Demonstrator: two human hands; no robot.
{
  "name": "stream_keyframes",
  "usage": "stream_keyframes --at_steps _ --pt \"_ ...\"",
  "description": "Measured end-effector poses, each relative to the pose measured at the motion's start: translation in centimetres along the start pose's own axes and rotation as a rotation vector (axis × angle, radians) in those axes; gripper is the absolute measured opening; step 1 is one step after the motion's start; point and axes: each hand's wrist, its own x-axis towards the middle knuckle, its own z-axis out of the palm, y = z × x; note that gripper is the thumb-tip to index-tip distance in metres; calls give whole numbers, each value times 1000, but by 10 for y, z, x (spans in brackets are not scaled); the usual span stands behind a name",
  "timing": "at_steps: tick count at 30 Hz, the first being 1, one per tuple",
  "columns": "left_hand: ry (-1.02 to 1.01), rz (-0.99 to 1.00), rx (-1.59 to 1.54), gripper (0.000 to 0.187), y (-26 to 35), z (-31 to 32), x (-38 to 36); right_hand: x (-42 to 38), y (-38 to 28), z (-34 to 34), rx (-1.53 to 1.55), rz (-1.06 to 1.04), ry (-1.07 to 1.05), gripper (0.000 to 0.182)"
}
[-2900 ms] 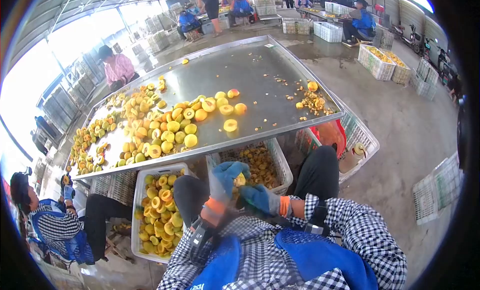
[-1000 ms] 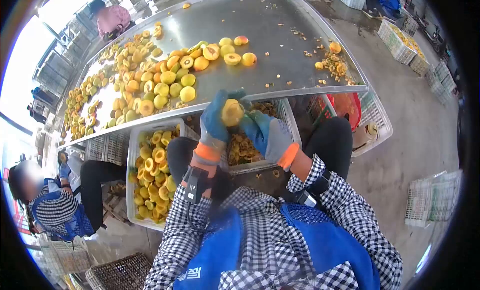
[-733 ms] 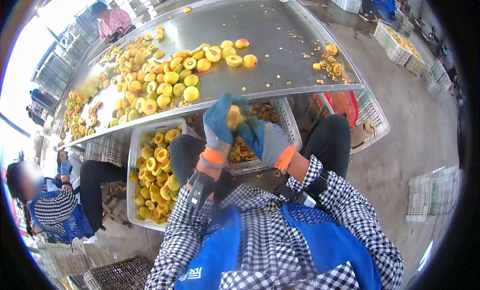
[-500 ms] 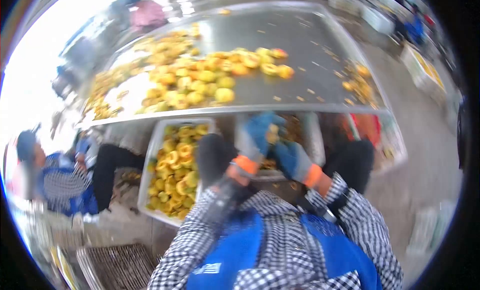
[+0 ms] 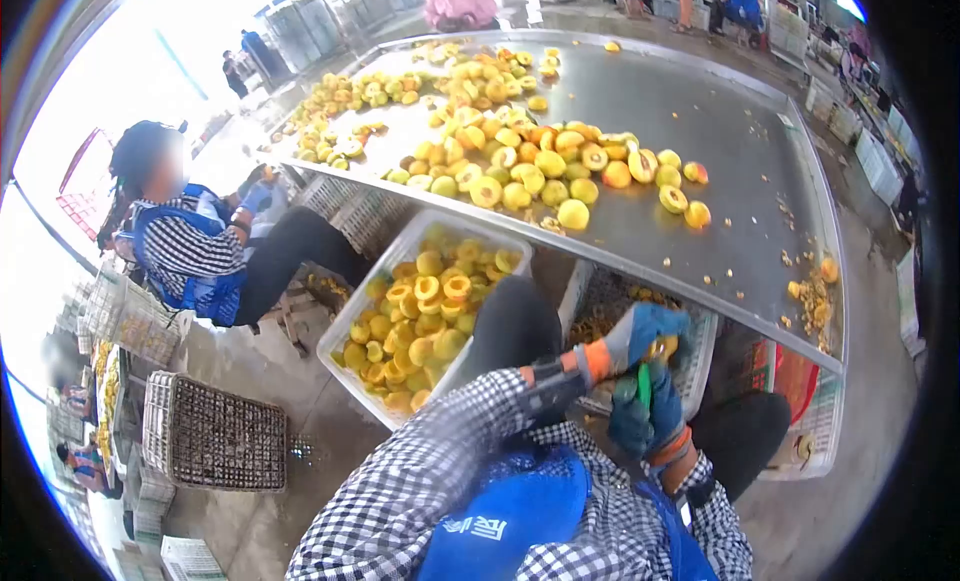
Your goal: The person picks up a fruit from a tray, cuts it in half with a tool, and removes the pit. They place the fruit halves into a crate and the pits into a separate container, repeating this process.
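My left hand point(image 5: 643, 338), in a blue-grey glove with an orange cuff, is closed around a yellow peach piece point(image 5: 661, 348). Just below it, my gloved right hand point(image 5: 648, 418) grips a green-handled tool point(image 5: 644, 385); its working end is hidden at the fruit. Both hands are over a white crate point(image 5: 706, 353) holding brownish scraps, between my knees. Beside my left leg stands another white crate point(image 5: 350, 389) full of pitted peach halves point(image 5: 408, 326).
A metal table point(image 5: 720, 221) spans the front, bearing many cut peaches point(image 5: 550, 164) and small scraps point(image 5: 815, 303) at right. A co-worker point(image 5: 190, 241) sits at left. A brown-stained basket point(image 5: 215, 431) lies near them. A red container point(image 5: 795, 381) is under the table's right side.
My view has swung left, so the table and crates appear shifted right and tilted. My hands remain close together; the green handle and the fruit show more clearly now.
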Motion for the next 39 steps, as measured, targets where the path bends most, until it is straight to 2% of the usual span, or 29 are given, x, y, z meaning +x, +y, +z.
stream_keyframes --at_steps 1,2,3,5,7,9,10,11,14,17,18,20,21,22,25,26,27,29,30,33,34,37,38,39 --pt "-6 66 -24 25 -15 -1 9 3 11 -8 -82 -58 -21 58" --pt "-1 146 -121 20 -28 -4 19 5 -16 7 300 64 -214 56" --pt "46 140 -203 17 -23 -5 26 5 -37 14 692 164 -401 55" --pt "186 66 -337 18 10 -16 20 3 -53 15 490 86 -171 56" --pt "395 193 -207 17 43 -54 -14 6 -45 -6 301 149 138 60" --pt "568 272 -26 18 54 -119 -47 2 -34 -18 42 238 498 59" --pt "658 243 314 21 56 -154 -70 0 -33 -21 63 342 557 59" --pt "733 204 660 25 51 -186 -88 -1 -28 -26 62 357 556 59" --pt "598 -274 1538 41 -39 -285 -113 7 -12 -31 -16 412 533 61" --pt "641 -260 1816 61 -63 -280 -115 25 -6 -18 -127 440 473 62" --pt "587 -321 1741 75 -74 -299 -110 30 -6 -15 -2 477 493 60" --pt "592 -282 1843 71 -92 -336 -99 36 -8 -6 -38 497 516 60" --pt "591 -263 1899 69 -76 -339 -93 38 -7 -4 -51 507 526 60" --pt "553 -456 1747 63 -56 -344 -90 42 3 -17 -76 504 509 61" --pt "634 -314 1540 62 -60 -418 -95 55 -2 -5 -167 533 475 66" --pt "592 -224 1502 62 -56 -433 -94 60 3 -7 -132 560 478 66" --pt "629 -295 1469 61 -61 -437 -95 66 11 -12 -96 589 480 66" --pt "697 -434 1398 59 -67 -434 -91 73 16 -9 -121 610 479 66" --pt "723 -344 1374 57 -79 -441 -91 76 14 -2 -181 603 476 65" --pt "691 -340 1412 52 -76 -420 -113 80 19 -2 -221 592 458 65" --pt "658 -281 1486 48 -79 -417 -125 79 23 -5 -206 592 451 65" --pt "346 -697 1703 49 -41 -361 -153 78 22 -9 -103 626 452 53" --pt "465 -647 1789 44 -59 -363 -174 75 34 -33 -134 588 344 53" --pt "593 -511 1714 44 -68 -365 -194 75 30 -22 -137 609 392 52"
